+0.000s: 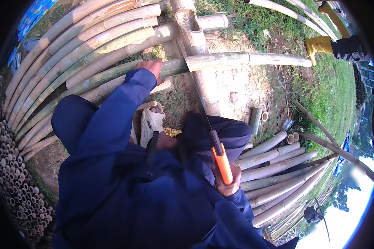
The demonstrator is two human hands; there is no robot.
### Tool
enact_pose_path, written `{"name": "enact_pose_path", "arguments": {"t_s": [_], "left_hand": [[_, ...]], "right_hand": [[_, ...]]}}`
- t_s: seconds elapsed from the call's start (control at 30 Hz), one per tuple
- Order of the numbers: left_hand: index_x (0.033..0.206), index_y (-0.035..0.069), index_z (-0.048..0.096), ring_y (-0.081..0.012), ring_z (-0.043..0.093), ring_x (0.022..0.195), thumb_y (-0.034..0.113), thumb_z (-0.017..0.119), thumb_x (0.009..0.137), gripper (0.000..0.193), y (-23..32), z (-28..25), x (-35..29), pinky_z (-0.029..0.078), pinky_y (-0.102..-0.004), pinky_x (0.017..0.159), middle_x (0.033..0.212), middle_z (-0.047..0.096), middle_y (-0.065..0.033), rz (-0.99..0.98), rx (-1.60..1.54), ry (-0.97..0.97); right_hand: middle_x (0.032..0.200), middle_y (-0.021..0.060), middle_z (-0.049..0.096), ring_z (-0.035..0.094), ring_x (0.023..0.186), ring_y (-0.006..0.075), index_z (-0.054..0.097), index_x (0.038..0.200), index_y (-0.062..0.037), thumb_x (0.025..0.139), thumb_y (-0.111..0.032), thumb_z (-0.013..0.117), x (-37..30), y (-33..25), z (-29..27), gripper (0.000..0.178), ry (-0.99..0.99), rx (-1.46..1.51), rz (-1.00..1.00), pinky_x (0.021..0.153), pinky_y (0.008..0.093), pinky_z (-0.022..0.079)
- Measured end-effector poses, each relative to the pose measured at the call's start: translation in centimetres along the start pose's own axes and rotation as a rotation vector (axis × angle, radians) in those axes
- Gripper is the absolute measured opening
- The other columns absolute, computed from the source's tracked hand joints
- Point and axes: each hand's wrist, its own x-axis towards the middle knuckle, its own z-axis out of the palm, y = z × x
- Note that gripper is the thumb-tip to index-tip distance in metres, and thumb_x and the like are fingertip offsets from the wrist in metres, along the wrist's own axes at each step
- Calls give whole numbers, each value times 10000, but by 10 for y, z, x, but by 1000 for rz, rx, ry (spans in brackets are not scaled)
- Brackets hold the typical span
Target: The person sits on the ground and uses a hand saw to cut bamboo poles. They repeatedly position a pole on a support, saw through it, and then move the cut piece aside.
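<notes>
My left hand point(153, 68) is closed around a long greenish bamboo pole point(224, 60) that runs across in front of me. In my right hand point(230, 182), low at the right, is the orange handle of a handsaw point(202, 110). Its dark blade slants up and away from me, and the far part lies against the pole, just right of my left hand. Cut depth cannot be made out. Beneath the pole lies a thicker bamboo support point(195, 41) with an opening cut in its top. My sandalled foot point(152, 122) shows below my left forearm.
Bamboo poles point(83, 45) lie side by side at the left, with stacked bamboo ends point(23, 186) at the lower left. More poles point(278, 166) lie right of me, near short cut pieces point(256, 118). Another person's yellow boot point(320, 47) stands at the pole's right end.
</notes>
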Motion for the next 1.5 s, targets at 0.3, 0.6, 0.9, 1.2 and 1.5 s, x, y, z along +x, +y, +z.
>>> {"name": "enact_pose_path", "arguments": {"t_s": [0.3, 0.6, 0.9, 1.2, 1.5], "left_hand": [[1234, 58, 586, -406, 698, 1076, 352, 848, 759, 616, -7, -12, -7, 511, -509, 968, 1091, 732, -220, 27, 4, 16], [1433, 127, 521, -412, 690, 1065, 362, 891, 672, 878, -5, 5, 8, 526, -512, 965, 1108, 724, -223, 70, -44, 113], [1220, 118, 495, -423, 669, 990, 352, 932, 578, 811, 5, 57, 15, 506, -541, 929, 1104, 676, -179, 234, 17, 629], [1266, 159, 469, -468, 673, 1061, 405, 893, 649, 788, -37, 59, 60, 505, -562, 897, 1081, 712, -243, 38, -27, 220], [1318, 109, 555, -399, 682, 1108, 355, 840, 723, 703, 16, -5, 22, 523, -510, 971, 1138, 716, -228, 106, 6, 63]], "right_hand": [[749, 176, 680, 693, 665, 246, 685, 976, 35, 927, -63, 684, 37, 5, 30, 109, 57, 140, -4, 631, 363, 527], [670, 128, 562, 512, 574, 228, 635, 874, -6, 910, -135, 718, 104, 26, 44, 157, 61, 157, -129, 583, 385, 460], [905, 223, 685, 659, 832, 438, 656, 1127, -25, 880, -191, 732, 109, 34, 63, 307, 42, 108, -89, 730, 449, 521], [843, 208, 682, 663, 767, 418, 687, 1081, -22, 958, -190, 696, 16, 12, 12, 209, 73, 117, -213, 695, 427, 525], [773, 253, 613, 592, 704, 464, 637, 955, 4, 874, -122, 728, 123, 7, 50, 176, 23, 154, -61, 633, 430, 491]]}}
